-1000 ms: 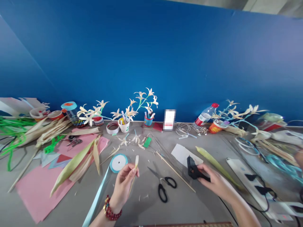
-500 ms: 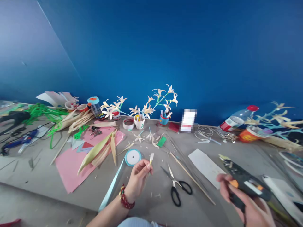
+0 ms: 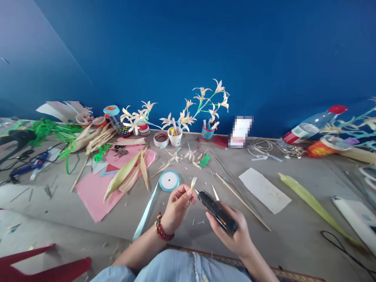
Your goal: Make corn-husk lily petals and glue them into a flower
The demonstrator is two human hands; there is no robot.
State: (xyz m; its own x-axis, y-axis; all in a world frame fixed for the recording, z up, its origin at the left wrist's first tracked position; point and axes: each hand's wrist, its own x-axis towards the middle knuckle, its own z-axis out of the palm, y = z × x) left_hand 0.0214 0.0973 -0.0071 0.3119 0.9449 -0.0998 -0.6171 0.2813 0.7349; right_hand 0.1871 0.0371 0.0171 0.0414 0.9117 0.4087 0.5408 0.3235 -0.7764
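Observation:
Between the thumb and fingers of my left hand (image 3: 176, 206), a small pale corn-husk petal piece (image 3: 193, 182) points upward. My right hand (image 3: 236, 231) is wrapped round a black hot glue gun (image 3: 219, 213). The gun's nozzle reaches close to the base of the petal piece; whether they touch I cannot tell. Under the gun lie scissors (image 3: 215, 192), with only a blade tip showing. Just beyond my left hand is a spool of light-blue ribbon (image 3: 169, 181), its loose end trailing toward me.
Corn husks (image 3: 125, 176) lie across pink paper (image 3: 94, 196) on the left. Husk flowers (image 3: 185, 119) stand in cups along the wall, near a blurred phone (image 3: 241, 131). To the right are white card (image 3: 264, 190), a green husk (image 3: 311, 203) and a tilted bottle (image 3: 314, 125).
My right hand has brought the glue gun from the right side in to the left hand, over the scissors. The left hand still pinches the petal piece. The view has shifted slightly.

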